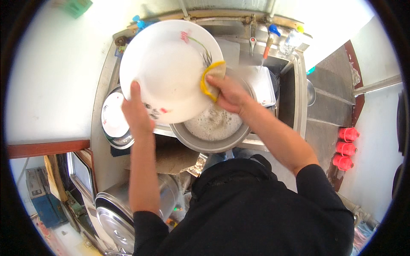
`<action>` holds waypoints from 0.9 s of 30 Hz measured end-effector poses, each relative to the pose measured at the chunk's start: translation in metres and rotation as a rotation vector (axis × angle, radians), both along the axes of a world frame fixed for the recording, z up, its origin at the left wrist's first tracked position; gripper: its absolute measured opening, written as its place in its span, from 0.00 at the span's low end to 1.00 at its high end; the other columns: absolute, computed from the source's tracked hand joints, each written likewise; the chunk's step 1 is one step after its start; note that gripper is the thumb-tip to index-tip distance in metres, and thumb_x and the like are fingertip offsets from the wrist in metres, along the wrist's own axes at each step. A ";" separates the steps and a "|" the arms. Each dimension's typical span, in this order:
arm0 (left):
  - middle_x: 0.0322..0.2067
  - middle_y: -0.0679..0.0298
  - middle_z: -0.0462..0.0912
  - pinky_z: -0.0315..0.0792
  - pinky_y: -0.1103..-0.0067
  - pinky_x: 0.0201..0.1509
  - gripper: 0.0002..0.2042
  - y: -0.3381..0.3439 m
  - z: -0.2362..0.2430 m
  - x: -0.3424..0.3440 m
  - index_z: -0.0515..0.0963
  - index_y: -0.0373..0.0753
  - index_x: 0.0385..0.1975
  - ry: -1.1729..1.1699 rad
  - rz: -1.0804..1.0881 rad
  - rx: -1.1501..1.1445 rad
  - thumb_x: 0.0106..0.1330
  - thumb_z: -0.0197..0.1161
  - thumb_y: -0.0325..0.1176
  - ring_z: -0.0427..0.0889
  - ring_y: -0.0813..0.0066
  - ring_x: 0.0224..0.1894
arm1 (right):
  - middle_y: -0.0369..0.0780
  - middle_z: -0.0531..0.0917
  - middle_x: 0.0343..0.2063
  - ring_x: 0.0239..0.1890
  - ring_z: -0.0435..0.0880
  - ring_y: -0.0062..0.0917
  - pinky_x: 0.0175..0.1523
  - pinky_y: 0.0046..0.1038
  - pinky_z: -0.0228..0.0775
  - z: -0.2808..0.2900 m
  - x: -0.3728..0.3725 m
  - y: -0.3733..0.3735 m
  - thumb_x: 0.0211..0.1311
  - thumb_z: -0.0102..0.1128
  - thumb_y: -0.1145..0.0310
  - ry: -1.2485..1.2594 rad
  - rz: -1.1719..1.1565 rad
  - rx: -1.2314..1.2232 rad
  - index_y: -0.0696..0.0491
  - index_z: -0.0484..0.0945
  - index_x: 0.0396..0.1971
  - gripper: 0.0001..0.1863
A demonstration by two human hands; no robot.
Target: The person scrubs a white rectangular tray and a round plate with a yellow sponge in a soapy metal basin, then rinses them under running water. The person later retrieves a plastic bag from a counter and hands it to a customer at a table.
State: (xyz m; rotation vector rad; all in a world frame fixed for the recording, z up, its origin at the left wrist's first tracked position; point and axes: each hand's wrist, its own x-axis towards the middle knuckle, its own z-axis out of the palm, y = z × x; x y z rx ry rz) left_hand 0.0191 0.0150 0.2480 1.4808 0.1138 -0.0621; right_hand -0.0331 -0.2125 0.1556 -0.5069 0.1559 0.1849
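A large white plate [171, 72] with printed flowers is held up, tilted, above the sink counter. My left hand [137, 113] grips its lower left rim, thumb on the face and the other fingers hidden behind. In my right hand [230, 91] is a sponge cloth [213, 79] with a yellow edge, pressed against the plate's right side. Under the plate and my right hand stands a round metal basin [213, 147] of foamy water. Left of it, a smaller white plate [115, 114] lies in a metal bowl [121, 143].
Water runs from an orange-tipped tap [268, 47] over a white rectangular tray [267, 87] in the steel sink. A clear bottle [291, 40] stands at the back right. Several red containers [346, 149] line the right wall. Large steel pots [115, 213] stand lower left.
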 end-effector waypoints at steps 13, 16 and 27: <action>0.65 0.52 0.66 0.70 0.66 0.66 0.29 -0.042 -0.032 -0.024 0.57 0.32 0.69 -0.175 0.097 -0.367 0.73 0.57 0.36 0.69 0.59 0.65 | 0.41 0.78 0.55 0.58 0.78 0.30 0.68 0.36 0.67 0.019 -0.004 0.033 0.70 0.57 0.71 -0.068 -0.047 0.212 0.56 0.70 0.59 0.20; 0.66 0.52 0.65 0.70 0.64 0.66 0.29 -0.039 -0.028 -0.032 0.54 0.36 0.71 -0.123 -0.056 -0.347 0.73 0.54 0.35 0.69 0.58 0.65 | 0.41 0.77 0.57 0.59 0.77 0.30 0.68 0.35 0.68 0.014 0.003 0.003 0.69 0.57 0.72 -0.105 0.126 0.018 0.56 0.69 0.60 0.21; 0.62 0.55 0.71 0.67 0.66 0.68 0.25 0.015 -0.047 -0.027 0.61 0.34 0.67 0.084 -0.146 -0.416 0.73 0.54 0.32 0.71 0.61 0.63 | 0.41 0.77 0.57 0.60 0.76 0.29 0.67 0.34 0.68 0.010 -0.004 -0.024 0.70 0.57 0.69 -0.044 0.353 -0.232 0.57 0.69 0.61 0.21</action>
